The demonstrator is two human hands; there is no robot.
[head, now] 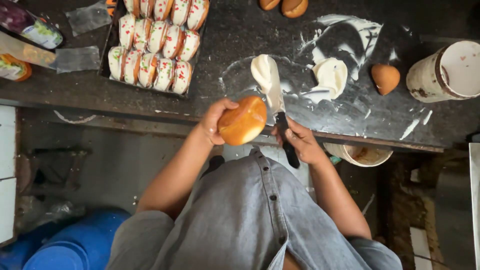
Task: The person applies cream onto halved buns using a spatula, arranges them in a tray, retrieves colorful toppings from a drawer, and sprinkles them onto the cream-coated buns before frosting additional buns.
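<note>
One golden bun gripped in the left hand, fingers curled around its far side, raised just above the near edge of the dark stone counter. Right beside it, a black-handled knife clamped in the right hand, blade loaded with white cream and pointing away from the body, touching or nearly touching the bun's right edge; cannot tell which. Just beyond the blade, a mound of cream on the counter, ringed by white smears. Further right, a single plain bun, then a cream-stained white tub lying on its side. Two more buns at the far edge. Far left, a dark tray packed with rows of cream-filled buns dotted with red and green sprinkles. Beyond that, clear plastic wrappers and a rounded purple-and-green packet at the corner. Below the counter, a beige bowl and blue plastic drums.
</note>
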